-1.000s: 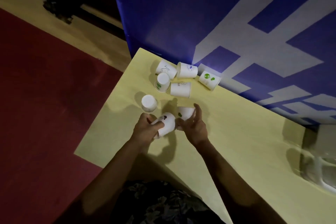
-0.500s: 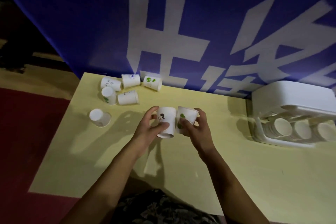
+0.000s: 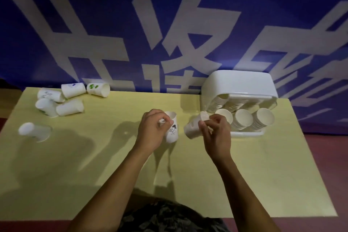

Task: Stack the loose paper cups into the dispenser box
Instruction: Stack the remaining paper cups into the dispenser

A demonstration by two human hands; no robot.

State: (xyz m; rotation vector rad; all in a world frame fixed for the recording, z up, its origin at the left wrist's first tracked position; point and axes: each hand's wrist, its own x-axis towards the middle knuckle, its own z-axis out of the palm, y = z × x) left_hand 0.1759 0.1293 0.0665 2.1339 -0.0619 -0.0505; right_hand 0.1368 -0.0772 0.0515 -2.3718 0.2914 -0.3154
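Head view, hands each gripping a cup, now nearer dispenser box [image 3: 239, 88]

Right hand [image 3: 216, 133] hides part of tilted cup [image 3: 194, 128]; dispenser box [image 3: 239, 84] lid hides stack tops.

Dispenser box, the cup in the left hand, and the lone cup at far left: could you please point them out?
Dispenser box [image 3: 239, 83]: head view, on its white lid.
Left-hand cup [image 3: 172, 132]: head view, on its printed side.
Lone cup [image 3: 35, 131]: head view, on its side wall.
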